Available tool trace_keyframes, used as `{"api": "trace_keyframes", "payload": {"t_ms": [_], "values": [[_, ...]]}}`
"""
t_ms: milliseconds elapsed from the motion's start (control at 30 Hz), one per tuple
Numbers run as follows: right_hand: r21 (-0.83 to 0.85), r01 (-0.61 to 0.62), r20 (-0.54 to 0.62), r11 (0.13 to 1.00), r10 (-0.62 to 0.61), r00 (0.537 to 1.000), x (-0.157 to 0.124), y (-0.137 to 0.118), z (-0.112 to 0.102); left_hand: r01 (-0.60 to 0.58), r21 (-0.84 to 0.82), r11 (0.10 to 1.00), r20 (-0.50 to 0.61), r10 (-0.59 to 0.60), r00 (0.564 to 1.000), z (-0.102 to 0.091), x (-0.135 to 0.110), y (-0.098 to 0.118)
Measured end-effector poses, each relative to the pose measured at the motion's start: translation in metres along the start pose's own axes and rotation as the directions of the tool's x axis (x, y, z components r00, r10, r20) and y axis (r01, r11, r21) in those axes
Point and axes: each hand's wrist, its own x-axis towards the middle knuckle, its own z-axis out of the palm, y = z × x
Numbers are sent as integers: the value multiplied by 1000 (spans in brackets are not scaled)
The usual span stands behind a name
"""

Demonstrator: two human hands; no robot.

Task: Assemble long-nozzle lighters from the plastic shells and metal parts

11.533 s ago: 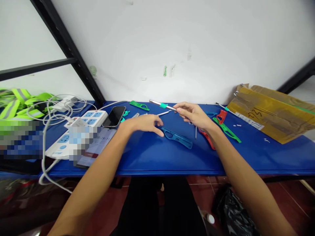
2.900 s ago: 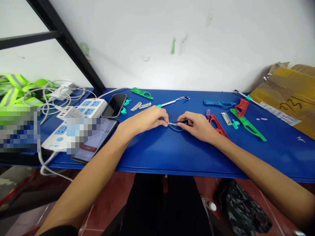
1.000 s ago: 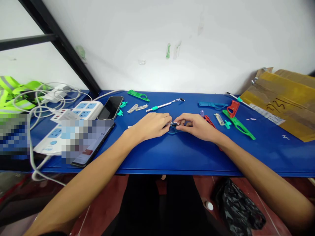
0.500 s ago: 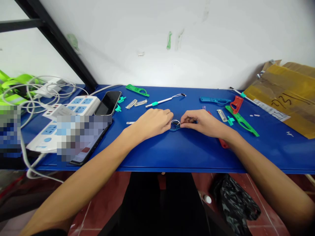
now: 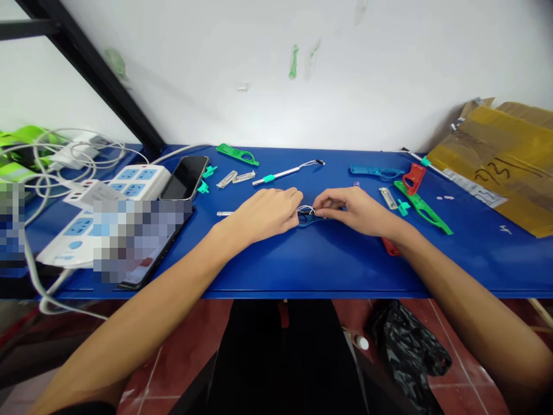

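Both my hands work close together over a blue plastic handle shell with a finger loop, low over the table. My left hand is closed over the shell's left part, its fingertips hidden underneath. Past it on the left sticks out the end of a thin metal tube. Thin white wires run between the hands. My right hand pinches the wires at a small dark end, thumb against index finger. How tube and shell sit together under my left hand is hidden.
Behind my hands lie another metal tube with a teal slider, clear plastic pieces and a green shell. More blue, red and green shells lie right, before a cardboard box. Phones and power strips stand left.
The camera view has shifted slightly. My right fingers have moved a little at the wires; my left hand keeps its closed hold on the shell.
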Motion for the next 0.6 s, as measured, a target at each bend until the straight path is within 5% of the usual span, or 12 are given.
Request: {"api": "trace_keyframes", "payload": {"t_ms": [367,600], "values": [[-24,36,20,999,-35,999,-1,4,0,48,15,999,1,-48,999,4,1,3],[-29,22,12,999,-22,1000,-1,4,0,-43,-46,998,-6,43,999,1,-2,-5]]}}
